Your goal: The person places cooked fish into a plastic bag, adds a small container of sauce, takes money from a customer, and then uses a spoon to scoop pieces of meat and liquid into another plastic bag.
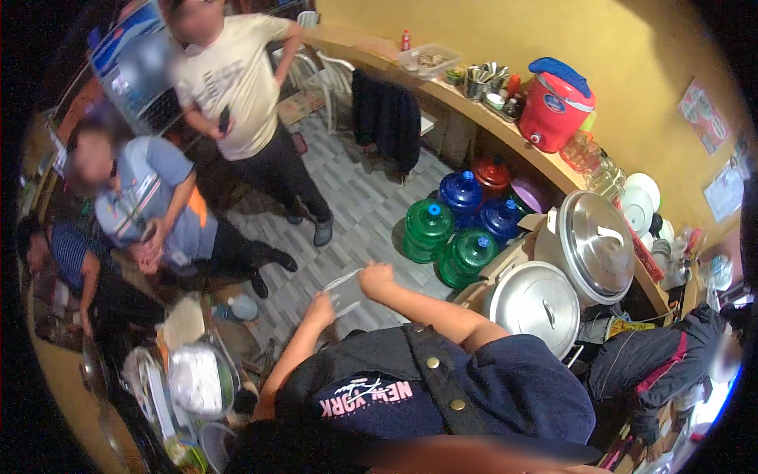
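My left hand (320, 311) and my right hand (376, 279) are both out in front of my chest, closed into fists. Between them stretches a thin whitish strip (341, 278), gripped at each end; it looks like plastic or cord, but its exact kind is unclear. Something pale and translucent hangs below it, too blurred to name. I wear a dark apron (349, 355) with brass-coloured snaps over a navy printed shirt. Beyond my right hand stand green water jugs (427, 231) and blue water jugs (461, 195) on the tiled floor.
Large lidded metal pots (536, 308) stand close at my right, below a wall counter (485, 112) holding a red drink cooler (553, 112). At left, two people (237, 89) stand and another bends. Another person (645, 361) leans at far right. A foil-covered container (195, 379) sits lower left.
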{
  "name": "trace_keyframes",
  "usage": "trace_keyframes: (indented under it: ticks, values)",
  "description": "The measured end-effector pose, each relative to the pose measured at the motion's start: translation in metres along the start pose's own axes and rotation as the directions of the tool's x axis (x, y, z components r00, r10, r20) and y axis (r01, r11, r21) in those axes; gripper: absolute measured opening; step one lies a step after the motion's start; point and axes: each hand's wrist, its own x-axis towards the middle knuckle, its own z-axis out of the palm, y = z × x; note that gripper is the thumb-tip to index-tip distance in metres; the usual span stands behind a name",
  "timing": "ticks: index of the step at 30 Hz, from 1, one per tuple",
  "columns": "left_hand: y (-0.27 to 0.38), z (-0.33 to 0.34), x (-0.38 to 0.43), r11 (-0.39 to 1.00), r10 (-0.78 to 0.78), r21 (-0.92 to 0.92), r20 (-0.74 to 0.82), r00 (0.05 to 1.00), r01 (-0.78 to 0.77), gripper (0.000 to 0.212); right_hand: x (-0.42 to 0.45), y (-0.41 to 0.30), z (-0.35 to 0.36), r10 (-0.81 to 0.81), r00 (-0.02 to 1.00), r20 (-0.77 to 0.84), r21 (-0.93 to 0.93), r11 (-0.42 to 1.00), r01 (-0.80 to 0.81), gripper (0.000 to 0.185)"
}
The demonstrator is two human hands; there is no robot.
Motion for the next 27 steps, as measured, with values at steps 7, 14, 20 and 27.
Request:
trace_keyframes:
  ticks: [7, 14, 20, 27]
  values:
    - [-0.039, -0.079, 0.086, 0.972, 0.088, -0.211, -0.087, 0.992, -0.105, 0.043, 0.108, 0.009, -0.049, -0.142, 0.989, -0.028, 0.180, 0.973, 0.145, 0.024]
    - [0.013, -0.161, 0.224, 0.939, 0.184, -0.287, -0.046, 0.982, -0.190, 0.050, 0.204, 0.106, -0.092, -0.061, 0.993, -0.100, 0.536, 0.837, 0.105, 0.022]
    - [0.100, -0.215, 0.325, 0.874, 0.466, -0.081, -0.140, 0.874, -0.479, 0.047, 0.231, 0.193, -0.149, 0.161, 0.978, -0.132, 0.776, 0.631, 0.001, 0.028]
    - [0.188, -0.280, 0.427, 0.773, 0.587, -0.211, -0.118, 0.801, -0.598, 0.044, 0.254, 0.329, -0.155, 0.584, 0.807, -0.092, 0.994, 0.013, 0.104, 0.015]
